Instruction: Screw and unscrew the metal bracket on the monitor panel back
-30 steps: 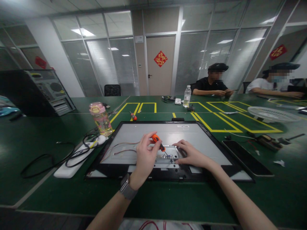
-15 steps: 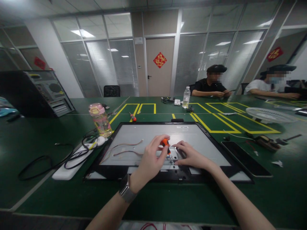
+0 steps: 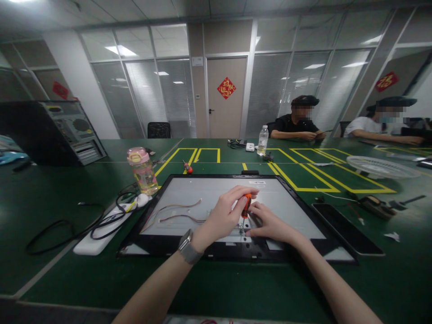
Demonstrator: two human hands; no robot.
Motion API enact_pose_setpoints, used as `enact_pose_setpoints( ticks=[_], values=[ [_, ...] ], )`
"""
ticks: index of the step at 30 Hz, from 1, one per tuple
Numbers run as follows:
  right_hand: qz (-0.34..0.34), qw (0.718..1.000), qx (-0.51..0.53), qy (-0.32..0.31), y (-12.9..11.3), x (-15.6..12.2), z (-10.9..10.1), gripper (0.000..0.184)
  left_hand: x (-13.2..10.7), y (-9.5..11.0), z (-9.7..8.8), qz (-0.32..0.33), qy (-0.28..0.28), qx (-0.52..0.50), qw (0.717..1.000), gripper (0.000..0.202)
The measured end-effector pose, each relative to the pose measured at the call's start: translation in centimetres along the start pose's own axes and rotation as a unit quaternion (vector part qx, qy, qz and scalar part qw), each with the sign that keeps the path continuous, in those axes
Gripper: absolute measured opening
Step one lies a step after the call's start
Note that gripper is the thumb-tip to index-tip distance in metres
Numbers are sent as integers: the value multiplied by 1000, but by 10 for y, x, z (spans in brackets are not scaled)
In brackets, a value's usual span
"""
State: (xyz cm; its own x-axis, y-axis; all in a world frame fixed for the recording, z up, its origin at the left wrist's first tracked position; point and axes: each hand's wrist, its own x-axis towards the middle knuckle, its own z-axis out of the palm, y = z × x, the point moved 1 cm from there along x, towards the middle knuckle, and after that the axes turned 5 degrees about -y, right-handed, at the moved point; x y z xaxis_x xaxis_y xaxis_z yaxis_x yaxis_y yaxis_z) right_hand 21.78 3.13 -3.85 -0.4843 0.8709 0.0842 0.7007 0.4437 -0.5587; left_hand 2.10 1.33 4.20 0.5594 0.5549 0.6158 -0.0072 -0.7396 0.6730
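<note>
A black-framed monitor panel lies face down on the green table, its grey metal back up. My left hand is closed round an orange-handled screwdriver, held nearly upright with its tip on a small metal board near the panel's lower middle. My right hand rests on the panel just right of the tip, fingers pressed on the board. Thin wires trail left across the panel's back. A watch sits on my left wrist.
A pink-lidded bottle, a white power strip with black cables, a computer case at left. A second screwdriver, a water bottle, a phone, a fan grille. Two people sit at the far right.
My left hand has moved right with the screwdriver and tipped it from slanted to nearly upright, close against my right hand. The right hand has stayed on the panel.
</note>
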Motion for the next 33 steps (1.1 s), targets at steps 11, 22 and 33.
enact_pose_setpoints(
  ticks=[11, 22, 33],
  values=[
    [9, 1000, 12, -14, -2, -2, -3, 66, -9, -8, -6, -68, 67, -112, 989, 24],
    [4, 1000, 8, -17, -3, -2, -4, 64, -15, -16, 1, -29, 137, 17, 990, 30],
    [7, 1000, 2, -18, -4, -3, -6, 66, -17, -15, 2, -28, 164, 19, 986, 29]
  ],
)
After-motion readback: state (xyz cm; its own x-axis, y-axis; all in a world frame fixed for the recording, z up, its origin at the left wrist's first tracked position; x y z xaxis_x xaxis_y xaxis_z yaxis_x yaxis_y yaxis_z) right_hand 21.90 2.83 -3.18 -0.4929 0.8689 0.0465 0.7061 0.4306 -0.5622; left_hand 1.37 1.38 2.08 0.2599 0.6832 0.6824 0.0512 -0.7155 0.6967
